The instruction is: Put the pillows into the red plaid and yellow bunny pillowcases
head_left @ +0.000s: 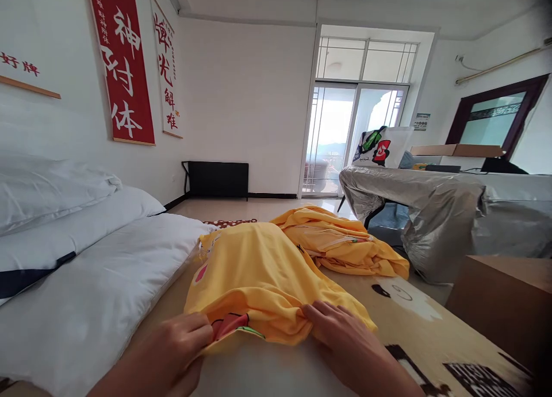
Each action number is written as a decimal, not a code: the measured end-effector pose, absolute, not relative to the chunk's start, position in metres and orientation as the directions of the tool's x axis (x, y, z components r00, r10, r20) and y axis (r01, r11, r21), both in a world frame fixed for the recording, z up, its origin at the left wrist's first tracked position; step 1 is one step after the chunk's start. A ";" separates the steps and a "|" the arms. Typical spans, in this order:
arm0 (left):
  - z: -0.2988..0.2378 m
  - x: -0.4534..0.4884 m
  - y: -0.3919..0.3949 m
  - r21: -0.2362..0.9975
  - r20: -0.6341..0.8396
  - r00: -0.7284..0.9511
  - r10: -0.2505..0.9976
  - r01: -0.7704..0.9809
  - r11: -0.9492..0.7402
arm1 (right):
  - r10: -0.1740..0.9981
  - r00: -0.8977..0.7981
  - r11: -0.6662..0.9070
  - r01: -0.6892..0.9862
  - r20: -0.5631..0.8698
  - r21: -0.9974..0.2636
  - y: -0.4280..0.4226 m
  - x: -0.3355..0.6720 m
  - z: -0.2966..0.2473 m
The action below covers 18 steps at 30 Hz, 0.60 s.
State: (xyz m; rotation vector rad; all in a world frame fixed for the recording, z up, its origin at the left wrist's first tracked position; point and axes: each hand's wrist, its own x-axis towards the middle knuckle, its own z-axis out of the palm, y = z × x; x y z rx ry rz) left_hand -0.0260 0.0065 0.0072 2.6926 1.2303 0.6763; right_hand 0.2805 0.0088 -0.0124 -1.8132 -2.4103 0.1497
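A yellow pillowcase (254, 265) with printed patches of pink, red and green covers most of a white pillow (267, 368) in front of me. The pillow's near end shows bare between my wrists. At the left of the case's open edge, my left hand (183, 342) is closed on the cloth. My right hand (330, 328) pinches the same edge at the right, where the fabric is bunched up. Behind the pillowcase, to the right, lies a crumpled heap of yellow cloth (345, 242).
White pillows (121, 276) are piled along the left. Beneath everything is a beige patterned blanket (414, 328). At the right stand a cardboard box (504, 305) and a table under a silver cover (444, 196), with a bag (375, 147) on it. A black panel (218, 180) stands by the far wall.
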 end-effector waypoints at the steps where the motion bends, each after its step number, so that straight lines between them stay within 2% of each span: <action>1: 0.009 -0.036 0.006 0.289 0.385 0.539 0.749 0.701 -0.652 | 0.965 -0.254 0.261 0.955 0.066 -0.143 0.010 0.285 -0.014; 6: 0.005 -0.069 0.012 0.366 0.602 0.298 0.741 0.722 -0.587 | 0.975 -0.094 0.120 0.986 0.202 -0.117 0.014 0.314 -0.018; 10: 0.006 -0.067 0.018 0.364 0.730 0.136 0.670 0.752 -0.549 | 0.935 0.122 -0.080 0.987 0.333 -0.137 0.021 0.334 -0.016; 13: 0.009 -0.065 0.026 0.309 0.810 0.073 0.582 0.790 -0.529 | 0.828 0.251 -0.200 0.968 0.501 -0.154 0.031 0.345 -0.017; 18: 0.003 -0.072 0.046 0.231 0.875 0.033 0.483 0.849 -0.475 | 0.558 0.221 -0.137 0.975 0.800 -0.174 0.039 0.351 -0.019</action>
